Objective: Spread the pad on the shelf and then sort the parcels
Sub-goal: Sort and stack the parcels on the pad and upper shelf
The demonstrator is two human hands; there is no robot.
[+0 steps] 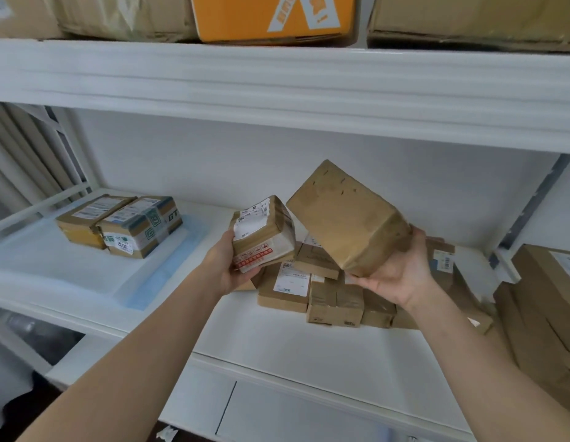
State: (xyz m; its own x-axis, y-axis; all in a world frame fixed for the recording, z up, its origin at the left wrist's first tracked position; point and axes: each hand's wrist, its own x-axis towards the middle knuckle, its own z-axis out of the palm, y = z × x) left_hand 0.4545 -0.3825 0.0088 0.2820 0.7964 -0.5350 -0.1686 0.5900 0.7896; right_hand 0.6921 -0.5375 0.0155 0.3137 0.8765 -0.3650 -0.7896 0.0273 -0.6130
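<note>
**Both hands hold parcels above the shelf**

The right hand (401,275) grips a large plain brown parcel (347,218), tilted, from below. The left hand (226,266) clasps a smaller taped parcel (263,234) bearing white labels, just beside the large one. Beneath both hands runs the white shelf (277,339). Left of the left hand, the pale blue-edged pad (95,269) lies spread flat, with two parcels (121,224) side by side on it. Under the right hand sits a heap of small parcels (334,298).

One head-worn wide-angle view looks forward and slightly down from close range into a white shelf (277,346), its far wall ahead, upper shelf overhead.
</note>
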